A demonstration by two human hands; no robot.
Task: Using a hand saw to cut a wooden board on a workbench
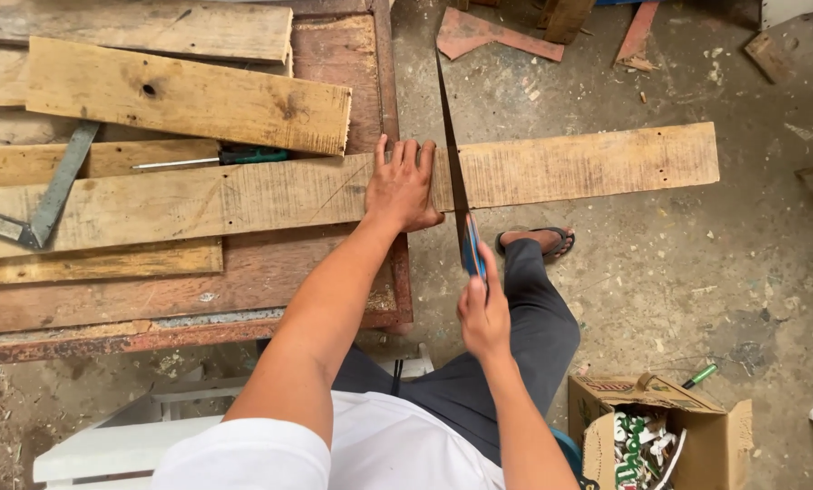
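1 long pale wooden plank [551, 168] overhanging the red-brown desk [243, 290] edge above open concrete floor [696, 272]; left hand [404, 189] pressing it flat; right hand [483, 313] gripping 1 blue-handled handsaw [456, 172], blade crossing it.

A long, pale wooden plank [243, 195] is laid flat across the bench [270, 281], running left to right, with its right part carried well past the bench edge and left unsupported above the floor. Its face is weathered, grain-streaked and marked with small holes near the right end. A faint slanted pencil line is seen on it near the bench edge. A handsaw [456, 172] is set across the plank just beyond that edge, its dark, narrow blade stood on edge, nearly square to the plank's length. Its blue handle is pointed toward the person.
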